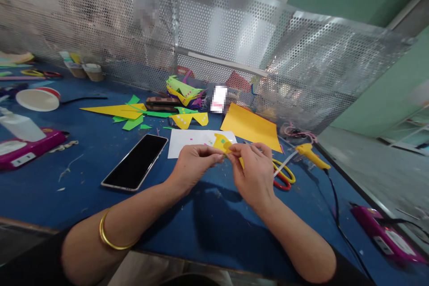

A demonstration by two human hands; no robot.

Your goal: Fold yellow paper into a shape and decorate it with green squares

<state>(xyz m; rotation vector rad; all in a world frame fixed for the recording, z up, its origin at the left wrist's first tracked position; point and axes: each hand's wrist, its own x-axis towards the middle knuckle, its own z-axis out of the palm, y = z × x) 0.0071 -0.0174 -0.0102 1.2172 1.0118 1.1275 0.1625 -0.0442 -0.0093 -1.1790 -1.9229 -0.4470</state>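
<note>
Above the front middle of the blue table, my left hand (196, 165) and my right hand (253, 170) meet fingertip to fingertip. Both are closed in a pinch on a small yellow paper cutout (221, 142) that bears a green dot. My fingers hide its lower part. Under and behind it lies a white sheet (179, 142) with tiny coloured bits on it. Past that sheet rests a yellow paper mask (189, 119) with pale dots. Scissors with red and yellow handles (284, 178) lie beside my right hand, partly covered by it.
A black-screened phone (136, 163) lies left of my left hand. Orange-yellow paper (251, 126), green scraps (134, 121) and stacked cutouts (184, 91) lie farther back. At right are a yellow glue gun (313, 155) with its cord and a purple power strip (385, 237). Perforated metal panels (228, 31) stand behind.
</note>
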